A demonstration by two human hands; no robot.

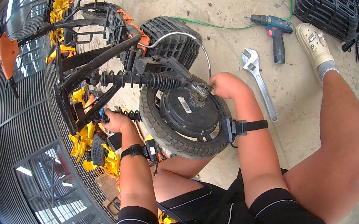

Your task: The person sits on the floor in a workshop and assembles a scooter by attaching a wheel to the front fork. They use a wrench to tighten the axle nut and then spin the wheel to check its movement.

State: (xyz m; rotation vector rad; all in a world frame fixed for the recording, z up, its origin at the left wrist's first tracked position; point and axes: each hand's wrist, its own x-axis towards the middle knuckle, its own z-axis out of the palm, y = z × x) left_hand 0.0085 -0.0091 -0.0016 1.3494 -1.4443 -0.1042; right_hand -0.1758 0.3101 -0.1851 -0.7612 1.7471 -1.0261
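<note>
A rear hub-motor wheel [186, 113] with a black tyre sits in front of me, joined to the dark frame [85, 71] of an electric scooter or bike. My right hand [230, 87] is closed at the axle end [199, 90], fingertips pinched; what they hold is too small to make out. A grey cable [177, 33] arcs down to that spot. Lower left, my left hand [116, 121] is closed round something dark at the frame, beside the end of the lower shock absorber [133, 115]; its fingers are partly hidden. The upper shock absorber [147, 81] runs from the frame to the axle.
On the concrete floor to the right lie an adjustable wrench [259, 83] and a cordless drill [272, 31]. Black plastic crates [175, 42] stand behind the wheel and at the top right. Yellow parts [81, 144] are piled on the left. My foot wears a beige clog [313, 46].
</note>
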